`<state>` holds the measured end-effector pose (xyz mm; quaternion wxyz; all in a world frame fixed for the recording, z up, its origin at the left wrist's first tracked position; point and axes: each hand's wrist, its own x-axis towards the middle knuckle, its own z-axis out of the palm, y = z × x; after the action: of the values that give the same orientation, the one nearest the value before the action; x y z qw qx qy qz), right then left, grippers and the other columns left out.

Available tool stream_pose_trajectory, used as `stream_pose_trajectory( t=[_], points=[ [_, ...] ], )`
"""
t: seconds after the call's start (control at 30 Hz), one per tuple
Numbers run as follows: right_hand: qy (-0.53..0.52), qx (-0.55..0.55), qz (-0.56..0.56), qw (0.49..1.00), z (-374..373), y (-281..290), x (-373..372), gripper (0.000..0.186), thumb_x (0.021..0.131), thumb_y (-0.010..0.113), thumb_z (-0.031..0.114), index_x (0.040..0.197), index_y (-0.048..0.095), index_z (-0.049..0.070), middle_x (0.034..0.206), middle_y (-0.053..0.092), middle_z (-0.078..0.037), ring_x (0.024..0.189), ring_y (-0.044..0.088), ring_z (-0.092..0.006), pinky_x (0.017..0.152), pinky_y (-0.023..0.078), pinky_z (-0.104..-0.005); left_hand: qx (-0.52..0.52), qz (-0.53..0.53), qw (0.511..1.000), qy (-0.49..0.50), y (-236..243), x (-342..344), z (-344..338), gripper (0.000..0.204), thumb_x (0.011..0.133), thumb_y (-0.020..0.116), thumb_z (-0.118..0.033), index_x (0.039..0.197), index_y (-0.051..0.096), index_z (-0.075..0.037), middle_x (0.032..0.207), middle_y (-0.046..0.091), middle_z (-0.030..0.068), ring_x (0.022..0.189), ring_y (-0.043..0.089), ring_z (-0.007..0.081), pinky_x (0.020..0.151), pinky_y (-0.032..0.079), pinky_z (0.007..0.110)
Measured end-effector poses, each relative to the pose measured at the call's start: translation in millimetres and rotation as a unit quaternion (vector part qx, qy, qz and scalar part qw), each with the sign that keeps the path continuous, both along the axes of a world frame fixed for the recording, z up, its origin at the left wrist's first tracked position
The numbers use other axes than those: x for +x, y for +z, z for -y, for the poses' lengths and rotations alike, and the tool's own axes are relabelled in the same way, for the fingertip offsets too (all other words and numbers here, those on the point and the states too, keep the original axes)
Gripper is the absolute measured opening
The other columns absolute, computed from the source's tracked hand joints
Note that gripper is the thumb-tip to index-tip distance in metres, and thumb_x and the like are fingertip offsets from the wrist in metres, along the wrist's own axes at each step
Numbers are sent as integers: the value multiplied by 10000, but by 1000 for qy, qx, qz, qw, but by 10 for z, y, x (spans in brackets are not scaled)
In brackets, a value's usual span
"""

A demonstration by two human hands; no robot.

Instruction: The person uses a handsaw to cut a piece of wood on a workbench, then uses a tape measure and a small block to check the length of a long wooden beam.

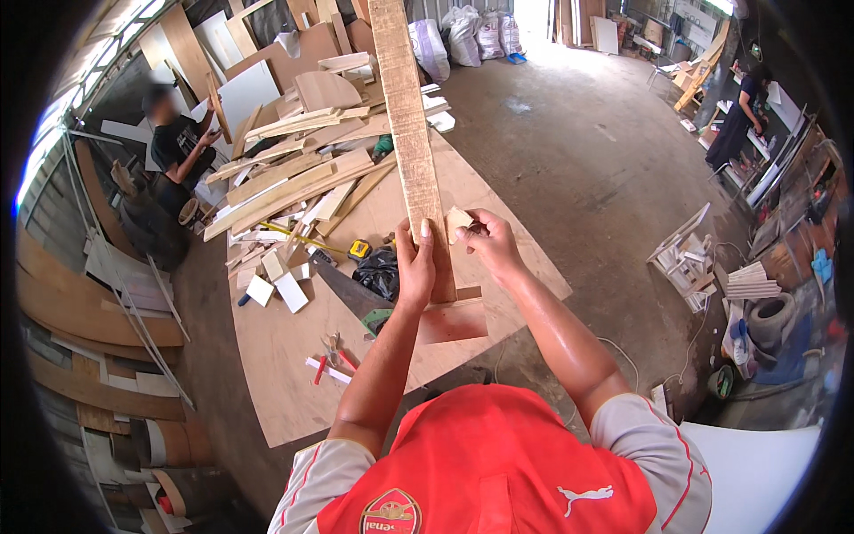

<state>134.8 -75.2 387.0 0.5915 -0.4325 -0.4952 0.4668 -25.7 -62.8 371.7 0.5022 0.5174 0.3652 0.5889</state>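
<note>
My left hand (416, 267) grips a long, rough light-wood plank (406, 116) that stretches away from me over the plywood worktable (294, 383). My right hand (489, 242), just right of the plank, pinches a small pale wood piece (459, 218) beside its edge. Under the plank's near end lies a reddish-brown board (452, 325). Left of my left hand are a green-handled saw (375, 319), a black plastic bag (375, 278) and a yellow tape measure (359, 250). Red-handled pliers (334, 352) lie lower down on the tabletop.
Loose wood offcuts (294, 187) cover the table's far left part. One person (178, 142) sits beyond the table at left; another (747, 120) works at the far right. Curved boards (98, 311) lean along the left. A wooden frame (680, 258) and cable lie on the floor at right.
</note>
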Motion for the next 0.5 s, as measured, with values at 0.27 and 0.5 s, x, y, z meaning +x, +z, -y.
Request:
stream_pose_trajectory(
  t=[0.27, 0.5],
  points=[
    [-12, 52, -17, 998, -72, -24, 40, 288, 950, 698, 82, 1220, 631, 9, 872, 697, -58, 728, 645, -94, 633, 520, -246, 15, -11, 1000, -11, -32, -5, -101, 404, 1075, 543, -285, 1360, 453, -13, 1198, 577, 93, 1095, 523, 134, 966, 440, 291],
    [-50, 0, -69, 996, 24, -97, 103, 304, 953, 721, 128, 1220, 631, 14, 812, 696, -51, 690, 634, -98, 594, 513, -249, 24, -10, 1000, -9, -66, 119, -117, 348, 1088, 505, -253, 1356, 466, -34, 1189, 589, 76, 1098, 521, 132, 975, 424, 306]
  ],
)
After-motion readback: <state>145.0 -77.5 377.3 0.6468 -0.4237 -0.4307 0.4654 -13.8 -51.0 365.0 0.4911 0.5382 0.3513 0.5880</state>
